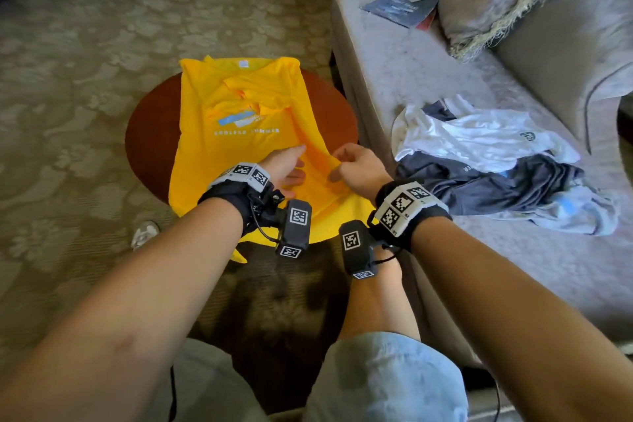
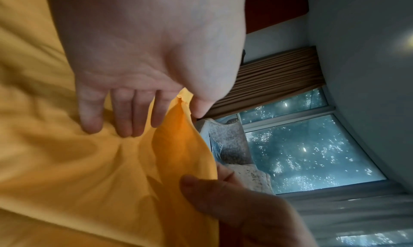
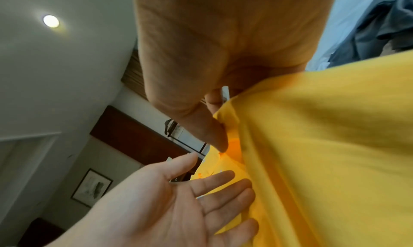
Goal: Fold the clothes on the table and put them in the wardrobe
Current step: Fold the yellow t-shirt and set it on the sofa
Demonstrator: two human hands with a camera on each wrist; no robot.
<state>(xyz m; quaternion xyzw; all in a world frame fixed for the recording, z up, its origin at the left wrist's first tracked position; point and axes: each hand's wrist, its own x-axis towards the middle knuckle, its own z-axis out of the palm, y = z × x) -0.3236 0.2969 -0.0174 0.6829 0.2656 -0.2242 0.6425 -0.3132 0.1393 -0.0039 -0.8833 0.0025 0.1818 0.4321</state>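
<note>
The sofa [image 1: 428, 86] stands off to the far side of the right hand's fingers, with a heap of white and grey clothes [image 1: 486, 161] still unfolded on its seat. Ahead of both hands the round wooden tabletop [image 1: 329, 103] carries the yellow T-shirt [image 1: 239, 106], laid print side up, collar farthest from the fingers and hem hanging over the near edge; one sleeve looks already turned in across the chest.

The right hand [image 1: 359, 169] has its thumb and curled fingers [image 3: 214, 134] clamped on a raised ridge of the shirt's side. The left hand [image 1: 284, 168] lies just beside it, its fingers [image 2: 125, 116] straight and slightly apart, pressing the cloth flat at the foot of that ridge.

The step in hand appears to be the lengthwise fold of this side. To do it well, the flat left fingers should mark the crease line and stay down as an anchor while the pinched edge is carried over them toward the shirt's middle, kept parallel to the opposite edge. The knit is thin and slack, so it will probably bunch if pulled from one point; a low, even carry and a smoothing stroke toward the collar should keep the panel straight. The overhanging hem may drag the shirt off the near edge, so tension should stay light.
</note>
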